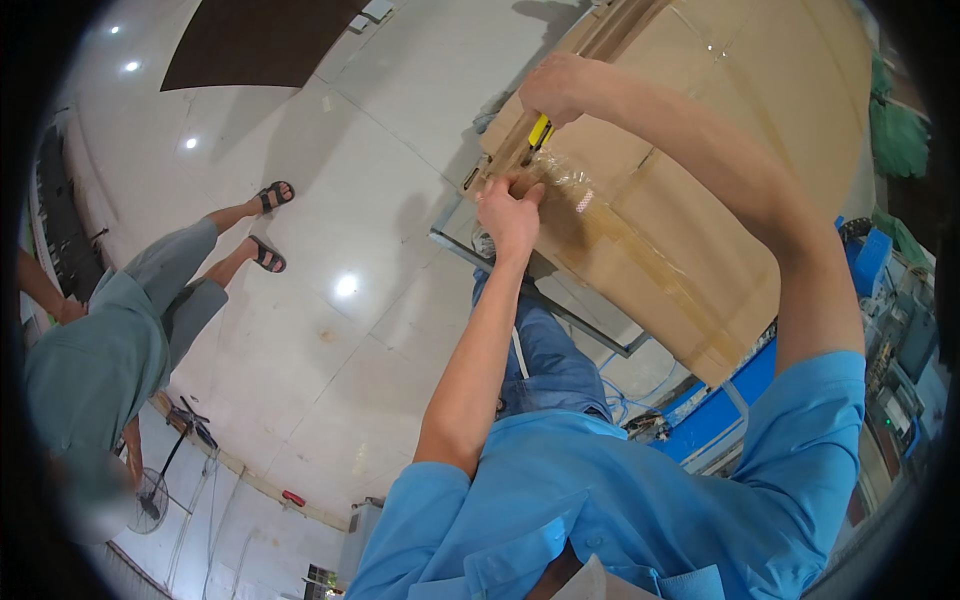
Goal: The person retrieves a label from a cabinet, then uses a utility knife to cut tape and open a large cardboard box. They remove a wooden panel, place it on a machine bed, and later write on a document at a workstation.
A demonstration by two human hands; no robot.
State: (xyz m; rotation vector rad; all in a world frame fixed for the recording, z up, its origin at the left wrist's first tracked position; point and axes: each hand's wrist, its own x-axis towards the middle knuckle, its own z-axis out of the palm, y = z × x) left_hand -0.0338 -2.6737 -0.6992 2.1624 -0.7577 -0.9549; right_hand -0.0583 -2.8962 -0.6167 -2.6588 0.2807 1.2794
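Observation:
A large flat brown cardboard box (690, 190) lies in front of me, with clear packing tape (640, 245) running across it. My right hand (558, 88) is wrapped round a yellow and black utility knife (540, 132), whose front end points down at the box's left edge. Just nearer to me, my left hand (511, 217) grips that same edge by the corner, thumb and fingers drawn together on the cardboard. A short gap separates the knife's tip from my left fingers. The exact contact of the blade with the cardboard is too small to tell.
A grey metal frame (590, 325) sits under the box, above my legs. Blue machinery (720, 405) stands to the right, near my right elbow. Another person (110, 330) in grey-green clothes is at the far left, by a fan (150, 500). A dark brown panel (255, 45) is at the top left.

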